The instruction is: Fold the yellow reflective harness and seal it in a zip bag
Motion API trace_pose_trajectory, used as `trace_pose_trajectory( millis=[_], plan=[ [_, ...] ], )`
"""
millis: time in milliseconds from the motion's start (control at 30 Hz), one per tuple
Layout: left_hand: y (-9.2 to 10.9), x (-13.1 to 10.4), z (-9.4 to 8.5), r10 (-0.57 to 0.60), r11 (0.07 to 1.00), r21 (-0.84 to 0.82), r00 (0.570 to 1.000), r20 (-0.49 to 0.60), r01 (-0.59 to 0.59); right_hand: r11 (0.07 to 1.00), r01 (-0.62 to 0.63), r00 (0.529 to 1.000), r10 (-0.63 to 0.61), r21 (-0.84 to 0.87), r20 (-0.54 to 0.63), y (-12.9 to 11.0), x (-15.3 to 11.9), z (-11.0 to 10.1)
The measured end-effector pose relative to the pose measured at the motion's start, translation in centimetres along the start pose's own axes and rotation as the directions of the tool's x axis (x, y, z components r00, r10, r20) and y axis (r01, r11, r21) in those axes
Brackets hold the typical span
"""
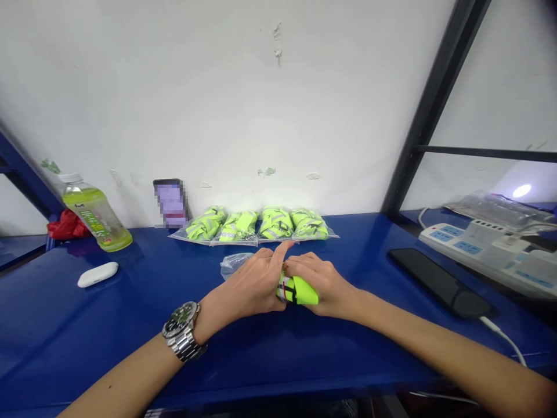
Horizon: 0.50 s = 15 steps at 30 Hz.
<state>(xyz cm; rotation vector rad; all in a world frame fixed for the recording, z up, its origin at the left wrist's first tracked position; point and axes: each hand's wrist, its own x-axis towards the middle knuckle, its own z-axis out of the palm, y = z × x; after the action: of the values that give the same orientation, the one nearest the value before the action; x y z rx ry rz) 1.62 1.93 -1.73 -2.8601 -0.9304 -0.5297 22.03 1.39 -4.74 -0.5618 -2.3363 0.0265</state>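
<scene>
My left hand and my right hand meet at the middle of the blue table, both closed around a folded bundle of neon yellow reflective strap. Grey and black bands cross the bundle, and my fingers cover much of it. Just behind my left hand lies a clear plastic bag, partly hidden by that hand. Farther back, a row of several clear bags, each holding a similar neon yellow bundle, rests near the wall.
A green drink bottle leans at the left, near a white earbud case and red plastic. One phone stands against the wall. Another phone, with a cable, lies right, beside white power strips. A dark metal post rises behind.
</scene>
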Motion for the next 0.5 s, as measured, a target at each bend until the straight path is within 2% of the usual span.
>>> trace_pose_trajectory(
  millis=[67,100,167,233,300,400,500],
  plan=[
    [0.2,0.5,-0.6,0.039,0.998,0.041,0.997,-0.063,-0.037,0.979,-0.167,0.985,0.171,0.120,-0.024,0.0,0.4,0.0],
    [0.4,0.8,-1.0,0.072,0.994,0.089,0.992,-0.106,-0.063,0.944,-0.256,0.963,0.269,0.208,-0.035,-0.1,0.7,0.0],
    [0.6,1.2,-2.1,0.155,0.969,0.219,0.975,-0.158,-0.118,0.821,-0.371,0.899,0.435,0.434,-0.054,-0.1,1.4,-0.2],
    [0.7,1.2,-3.2,0.205,0.937,0.310,0.972,-0.118,-0.160,0.652,-0.392,0.839,0.543,0.649,-0.038,-0.1,1.9,-0.4],
    [0.5,1.0,-4.0,0.203,0.926,0.336,0.978,-0.050,-0.175,0.450,-0.388,0.790,0.611,0.805,0.039,0.0,2.1,-0.7],
    [-0.2,0.4,-4.0,0.157,0.925,0.352,0.987,-0.019,-0.141,0.179,-0.391,0.737,0.648,0.903,0.190,-0.1,1.9,-1.1],
    [-0.6,0.1,-3.0,0.111,0.940,0.326,0.994,-0.012,-0.101,0.046,-0.402,0.700,0.659,0.914,0.275,-0.5,1.7,-1.0]
  ],
)
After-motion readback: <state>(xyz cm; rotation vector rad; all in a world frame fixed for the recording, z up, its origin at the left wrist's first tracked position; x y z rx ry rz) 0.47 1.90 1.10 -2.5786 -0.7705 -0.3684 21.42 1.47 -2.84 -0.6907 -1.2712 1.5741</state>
